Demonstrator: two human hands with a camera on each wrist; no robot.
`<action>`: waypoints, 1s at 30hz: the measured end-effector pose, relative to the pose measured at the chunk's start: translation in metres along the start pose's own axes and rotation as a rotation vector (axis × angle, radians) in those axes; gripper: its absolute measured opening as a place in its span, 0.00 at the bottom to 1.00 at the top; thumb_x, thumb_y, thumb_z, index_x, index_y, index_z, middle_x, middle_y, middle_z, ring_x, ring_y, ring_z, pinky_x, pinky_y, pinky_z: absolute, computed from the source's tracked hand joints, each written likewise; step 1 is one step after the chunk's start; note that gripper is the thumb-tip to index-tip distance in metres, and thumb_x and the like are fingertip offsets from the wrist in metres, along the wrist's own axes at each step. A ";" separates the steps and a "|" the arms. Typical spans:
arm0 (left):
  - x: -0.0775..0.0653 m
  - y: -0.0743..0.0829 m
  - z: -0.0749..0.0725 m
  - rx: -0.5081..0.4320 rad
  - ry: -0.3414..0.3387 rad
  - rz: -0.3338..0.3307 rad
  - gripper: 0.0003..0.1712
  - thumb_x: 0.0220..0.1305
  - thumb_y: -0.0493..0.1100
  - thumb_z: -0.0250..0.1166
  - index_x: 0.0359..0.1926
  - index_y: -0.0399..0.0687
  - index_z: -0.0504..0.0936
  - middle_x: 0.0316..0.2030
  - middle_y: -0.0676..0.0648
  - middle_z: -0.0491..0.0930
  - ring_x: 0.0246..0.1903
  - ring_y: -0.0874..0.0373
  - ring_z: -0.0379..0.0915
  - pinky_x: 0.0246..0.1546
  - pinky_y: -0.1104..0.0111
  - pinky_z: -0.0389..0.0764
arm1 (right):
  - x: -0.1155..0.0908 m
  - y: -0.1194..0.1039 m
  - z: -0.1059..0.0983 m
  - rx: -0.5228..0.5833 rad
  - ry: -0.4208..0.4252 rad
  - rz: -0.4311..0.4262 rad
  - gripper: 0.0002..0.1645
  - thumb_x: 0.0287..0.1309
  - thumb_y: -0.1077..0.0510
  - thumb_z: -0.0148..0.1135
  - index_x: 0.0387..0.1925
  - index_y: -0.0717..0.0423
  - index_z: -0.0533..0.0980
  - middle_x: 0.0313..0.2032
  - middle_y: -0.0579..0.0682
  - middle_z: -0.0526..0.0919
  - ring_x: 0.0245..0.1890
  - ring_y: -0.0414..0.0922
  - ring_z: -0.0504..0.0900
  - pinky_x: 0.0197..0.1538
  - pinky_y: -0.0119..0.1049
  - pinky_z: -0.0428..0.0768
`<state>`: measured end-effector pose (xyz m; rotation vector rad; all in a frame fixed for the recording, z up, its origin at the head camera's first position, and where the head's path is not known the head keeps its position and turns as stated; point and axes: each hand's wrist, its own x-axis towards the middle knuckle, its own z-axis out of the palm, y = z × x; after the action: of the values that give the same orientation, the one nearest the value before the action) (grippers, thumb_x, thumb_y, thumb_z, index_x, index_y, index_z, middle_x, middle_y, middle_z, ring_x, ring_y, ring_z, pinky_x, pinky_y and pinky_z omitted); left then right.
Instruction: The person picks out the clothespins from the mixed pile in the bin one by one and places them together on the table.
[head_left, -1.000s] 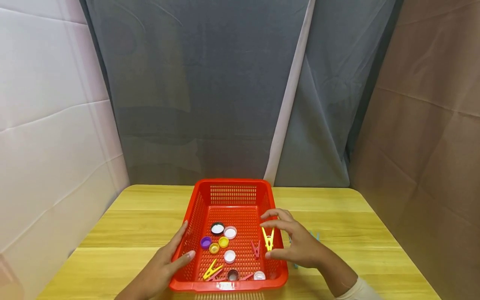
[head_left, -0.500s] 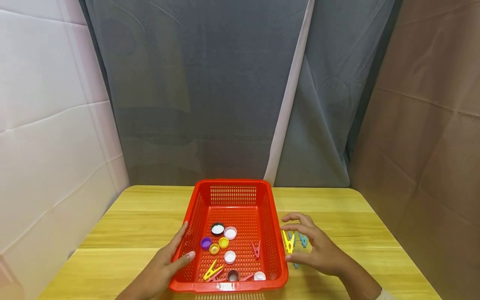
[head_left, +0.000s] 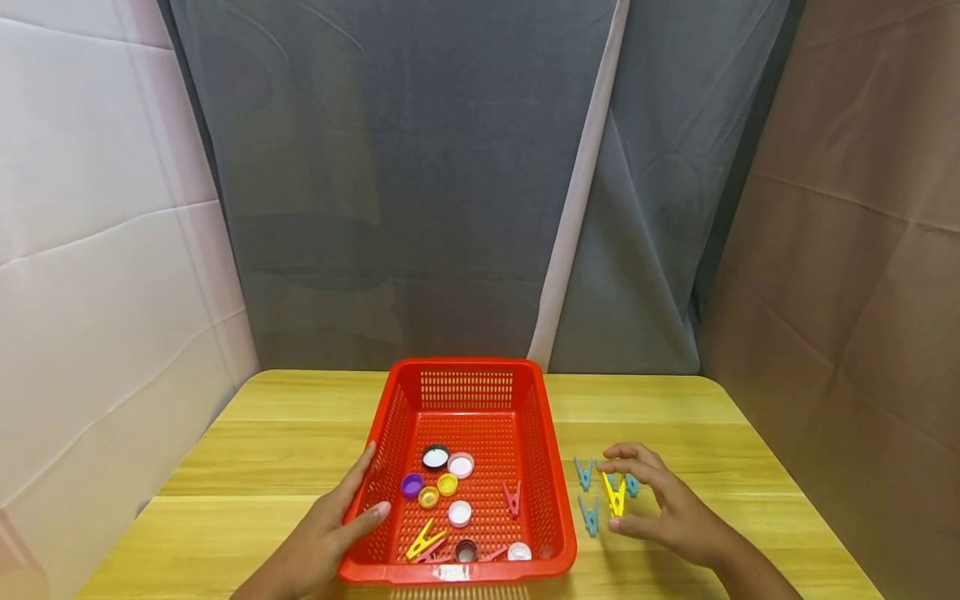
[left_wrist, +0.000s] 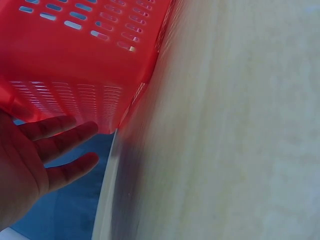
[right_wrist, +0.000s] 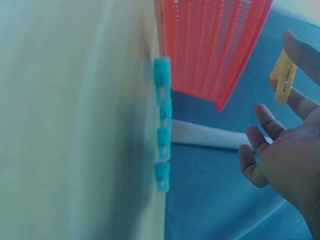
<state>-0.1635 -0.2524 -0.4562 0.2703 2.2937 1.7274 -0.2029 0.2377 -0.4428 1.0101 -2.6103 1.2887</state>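
My right hand (head_left: 671,508) pinches a yellow clothespin (head_left: 615,500) between thumb and index finger, above the table right of the red basket (head_left: 558,533). In the right wrist view the yellow clothespin (right_wrist: 285,80) hangs higher than a row of blue clothespins (right_wrist: 162,80), and the other fingers are spread. Below and around it in the head view lie several blue clothespins (head_left: 589,518). My left hand (head_left: 322,521) holds the basket's left rim, thumb over the edge and index finger along the outside. Its other fingers (left_wrist: 67,142) are extended beside the basket wall.
Inside the basket lie several bottle caps, among them a purple cap (head_left: 412,485) and a white cap (head_left: 460,513), plus another yellow clothespin (head_left: 425,542) and a pink clothespin (head_left: 512,498). Cloth curtains (head_left: 420,208) surround the wooden table (head_left: 300,433).
My right hand has carried the yellow clothespin from over the basket's right side out to the right, over the blue clothespins. The left hand and basket have stayed put.
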 end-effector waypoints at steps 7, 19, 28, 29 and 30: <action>0.000 0.001 0.000 0.002 -0.002 0.010 0.52 0.84 0.48 0.60 0.91 0.59 0.35 0.75 0.19 0.63 0.51 0.44 0.89 0.44 0.54 0.95 | -0.006 0.011 0.002 0.018 -0.035 0.098 0.32 0.66 0.56 0.78 0.67 0.33 0.78 0.73 0.57 0.67 0.76 0.45 0.57 0.60 0.83 0.74; 0.001 0.000 -0.001 -0.009 -0.008 0.008 0.51 0.84 0.48 0.59 0.90 0.59 0.34 0.74 0.18 0.64 0.50 0.43 0.90 0.44 0.53 0.95 | -0.007 0.035 0.002 -0.024 -0.128 0.235 0.33 0.64 0.50 0.79 0.68 0.49 0.79 0.78 0.69 0.61 0.77 0.80 0.54 0.64 0.86 0.69; 0.000 0.002 0.001 0.017 0.012 0.004 0.51 0.84 0.49 0.60 0.91 0.59 0.36 0.77 0.19 0.60 0.50 0.44 0.90 0.44 0.55 0.95 | -0.006 0.044 0.007 -0.055 -0.133 0.237 0.33 0.60 0.49 0.82 0.65 0.45 0.80 0.79 0.68 0.61 0.78 0.81 0.53 0.62 0.87 0.68; 0.000 0.002 0.001 0.018 0.013 0.007 0.51 0.84 0.49 0.60 0.91 0.59 0.36 0.77 0.18 0.60 0.50 0.44 0.90 0.44 0.55 0.95 | -0.006 0.045 0.008 -0.063 -0.130 0.232 0.33 0.59 0.49 0.83 0.64 0.45 0.81 0.78 0.68 0.62 0.77 0.81 0.54 0.62 0.88 0.68; 0.000 0.002 0.001 0.018 0.012 0.010 0.51 0.84 0.49 0.60 0.91 0.59 0.36 0.77 0.18 0.60 0.50 0.44 0.90 0.44 0.55 0.95 | -0.006 0.046 0.008 -0.071 -0.125 0.227 0.33 0.58 0.48 0.83 0.64 0.44 0.81 0.78 0.68 0.63 0.77 0.81 0.55 0.61 0.89 0.67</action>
<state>-0.1630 -0.2510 -0.4544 0.2763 2.3209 1.7186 -0.2226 0.2547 -0.4817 0.8297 -2.9147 1.1984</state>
